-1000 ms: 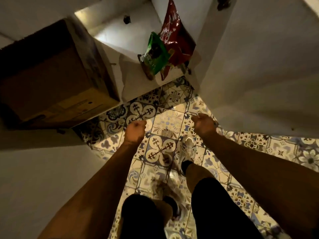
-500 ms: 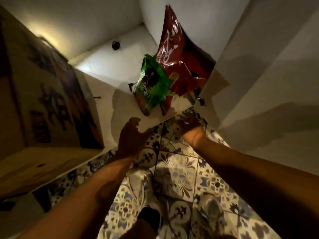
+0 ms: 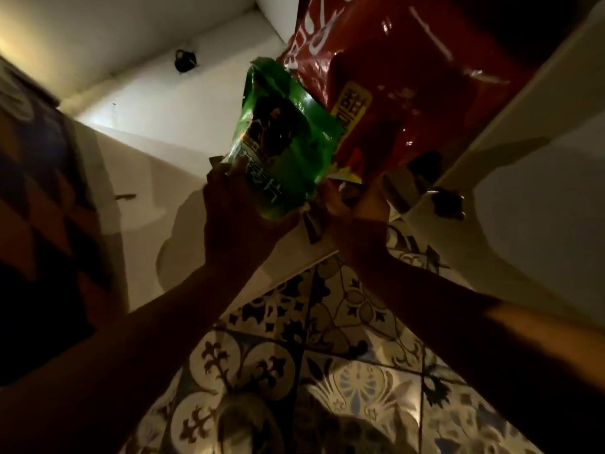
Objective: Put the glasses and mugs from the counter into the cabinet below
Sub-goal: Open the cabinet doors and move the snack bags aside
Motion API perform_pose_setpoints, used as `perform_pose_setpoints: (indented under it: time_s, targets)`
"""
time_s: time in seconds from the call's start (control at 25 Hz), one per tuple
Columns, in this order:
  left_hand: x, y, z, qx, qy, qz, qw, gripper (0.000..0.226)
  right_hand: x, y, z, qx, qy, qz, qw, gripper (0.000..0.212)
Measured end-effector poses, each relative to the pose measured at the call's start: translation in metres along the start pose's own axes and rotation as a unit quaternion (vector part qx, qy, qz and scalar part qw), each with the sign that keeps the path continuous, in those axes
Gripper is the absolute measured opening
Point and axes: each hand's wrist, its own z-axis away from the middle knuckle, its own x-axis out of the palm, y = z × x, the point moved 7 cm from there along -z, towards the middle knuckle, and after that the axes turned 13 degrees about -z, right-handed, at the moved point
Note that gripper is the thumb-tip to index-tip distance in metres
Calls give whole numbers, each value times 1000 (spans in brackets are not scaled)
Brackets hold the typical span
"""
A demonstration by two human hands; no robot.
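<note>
I am looking into the dim open cabinet, whose white floor lies just past the tiled floor. A green snack bag stands at the cabinet's front edge, leaning against a larger red bag behind it. My left hand grips the green bag's lower left side. My right hand holds the bottom right of the bags, where the green and red bags meet. No glasses or mugs are in view.
A cardboard box with dark print fills the left side. The open white cabinet door stands on the right with a metal hinge. A small dark object sits at the cabinet's back. Patterned floor tiles lie below.
I have leaned in closer to the cabinet. Both hands moved forward from above the floor tiles and took hold of the snack bags at the cabinet's front edge.
</note>
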Motion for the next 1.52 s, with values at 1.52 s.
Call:
perform_pose_setpoints:
  time_s: [1.52]
  targets:
    - [25, -115, -278, -1, 29, 66, 997, 69, 227, -22, -185, -129, -97, 228, 960, 39]
